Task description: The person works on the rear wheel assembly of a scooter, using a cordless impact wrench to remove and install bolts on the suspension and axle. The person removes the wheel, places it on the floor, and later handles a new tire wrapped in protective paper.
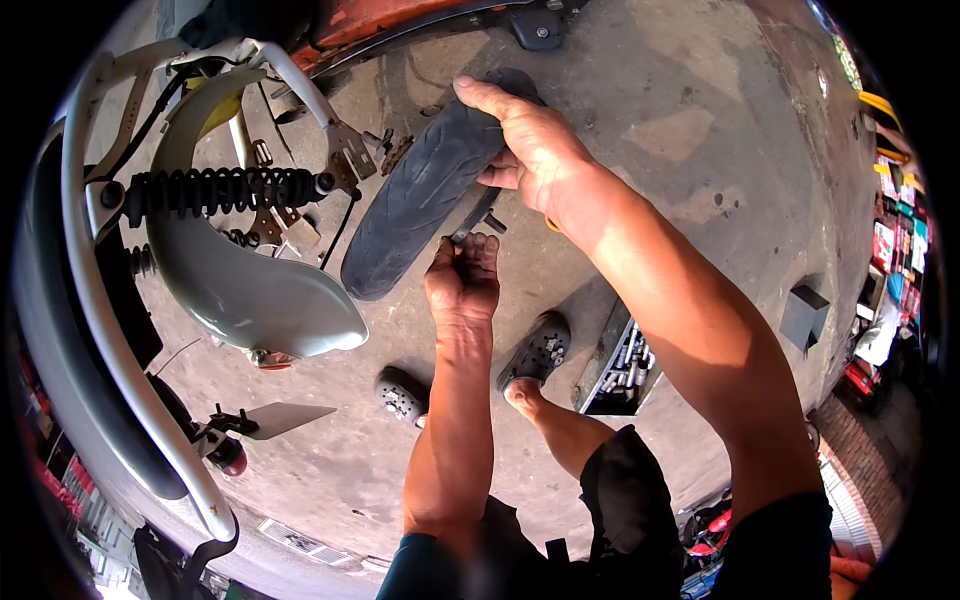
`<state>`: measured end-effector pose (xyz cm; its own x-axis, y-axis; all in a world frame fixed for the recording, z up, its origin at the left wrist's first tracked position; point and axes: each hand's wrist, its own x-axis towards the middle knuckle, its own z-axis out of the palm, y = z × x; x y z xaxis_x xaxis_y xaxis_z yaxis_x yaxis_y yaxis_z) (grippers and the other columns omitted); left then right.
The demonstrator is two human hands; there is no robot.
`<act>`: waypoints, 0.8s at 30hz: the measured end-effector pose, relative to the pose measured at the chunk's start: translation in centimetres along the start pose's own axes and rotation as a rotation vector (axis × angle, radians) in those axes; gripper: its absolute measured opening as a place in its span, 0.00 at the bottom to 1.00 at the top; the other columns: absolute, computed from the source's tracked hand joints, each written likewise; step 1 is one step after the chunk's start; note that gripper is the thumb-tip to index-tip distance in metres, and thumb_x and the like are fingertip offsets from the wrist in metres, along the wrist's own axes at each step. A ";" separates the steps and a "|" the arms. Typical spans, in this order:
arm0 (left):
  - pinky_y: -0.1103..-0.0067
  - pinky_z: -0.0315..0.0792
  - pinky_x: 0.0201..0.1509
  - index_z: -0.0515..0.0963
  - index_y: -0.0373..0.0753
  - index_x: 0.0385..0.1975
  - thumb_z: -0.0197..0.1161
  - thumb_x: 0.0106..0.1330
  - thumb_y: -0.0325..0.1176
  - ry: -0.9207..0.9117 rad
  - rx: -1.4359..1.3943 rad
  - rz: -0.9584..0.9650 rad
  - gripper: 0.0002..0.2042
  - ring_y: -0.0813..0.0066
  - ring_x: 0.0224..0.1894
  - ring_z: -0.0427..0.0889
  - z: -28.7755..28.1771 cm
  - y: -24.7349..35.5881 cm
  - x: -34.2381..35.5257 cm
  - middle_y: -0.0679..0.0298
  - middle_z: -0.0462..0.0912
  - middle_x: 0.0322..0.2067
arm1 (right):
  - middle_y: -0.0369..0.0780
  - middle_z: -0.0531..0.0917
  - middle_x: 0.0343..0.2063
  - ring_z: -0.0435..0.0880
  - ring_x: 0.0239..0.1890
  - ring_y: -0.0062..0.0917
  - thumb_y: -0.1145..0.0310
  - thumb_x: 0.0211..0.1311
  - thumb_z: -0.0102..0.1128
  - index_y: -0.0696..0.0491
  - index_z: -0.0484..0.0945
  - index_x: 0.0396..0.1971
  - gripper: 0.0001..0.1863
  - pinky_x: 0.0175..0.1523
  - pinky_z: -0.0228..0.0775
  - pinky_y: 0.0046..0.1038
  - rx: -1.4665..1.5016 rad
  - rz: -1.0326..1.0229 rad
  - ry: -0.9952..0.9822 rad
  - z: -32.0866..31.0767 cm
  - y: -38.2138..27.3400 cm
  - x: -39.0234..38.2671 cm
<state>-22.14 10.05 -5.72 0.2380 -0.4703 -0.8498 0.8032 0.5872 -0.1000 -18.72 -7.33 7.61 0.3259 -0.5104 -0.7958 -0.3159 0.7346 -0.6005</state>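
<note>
A black-tyred motorbike wheel (425,190) stands tilted on the concrete, its grooved tread toward me. My right hand (535,145) grips its upper part, thumb over the tread and fingers at the right side face. By the wheel's lower right side is my left hand (463,280), palm up with the fingers curled closed; whatever they hold is hidden. Just above those fingertips a short metal shaft (492,222) sticks out at the hub. Left of the wheel are a silver-grey mudguard (255,290) and a black coil-spring shock absorber (225,188) on a pale scooter frame (88,240).
A metal tray of sockets (625,365) lies right of my shoe (537,350). A grey box-shaped piece (803,317) stands farther right. An orange-red vehicle body (370,25) is at the top. A tail lamp with a plate bracket (228,455) juts out at lower left.
</note>
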 end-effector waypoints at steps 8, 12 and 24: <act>0.66 0.73 0.50 0.68 0.34 0.56 0.65 0.62 0.28 0.172 1.479 1.001 0.22 0.57 0.42 0.79 2.6 -0.5 -14.5 0.54 0.78 0.43 | 0.42 0.83 0.41 0.83 0.43 0.33 0.49 0.51 0.72 0.56 0.78 0.48 0.31 0.52 0.73 0.42 -0.018 0.041 -0.020 -0.7 -0.4 0.6; 0.58 0.61 0.62 0.60 0.31 0.63 0.73 0.51 0.35 0.122 2.130 1.476 0.39 0.46 0.57 0.67 8.4 3.5 -15.7 0.47 0.68 0.54 | 0.46 0.81 0.45 0.82 0.47 0.35 0.51 0.49 0.74 0.59 0.75 0.51 0.34 0.52 0.73 0.46 0.022 0.051 0.020 -0.9 -0.8 0.0; 0.63 0.71 0.53 0.65 0.33 0.50 0.75 0.41 0.35 0.105 2.402 1.052 0.35 0.48 0.49 0.73 7.9 -0.2 -11.0 0.51 0.72 0.44 | 0.40 0.82 0.41 0.83 0.40 0.31 0.59 0.48 0.73 0.53 0.72 0.50 0.30 0.39 0.76 0.42 -0.026 0.195 -0.108 -5.6 -1.9 0.0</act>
<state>-20.59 9.87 7.71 0.7436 -0.6099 -0.2740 -0.4634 -0.7655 0.4463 -23.13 -11.22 8.30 0.3493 -0.3085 -0.8847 -0.4042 0.8022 -0.4394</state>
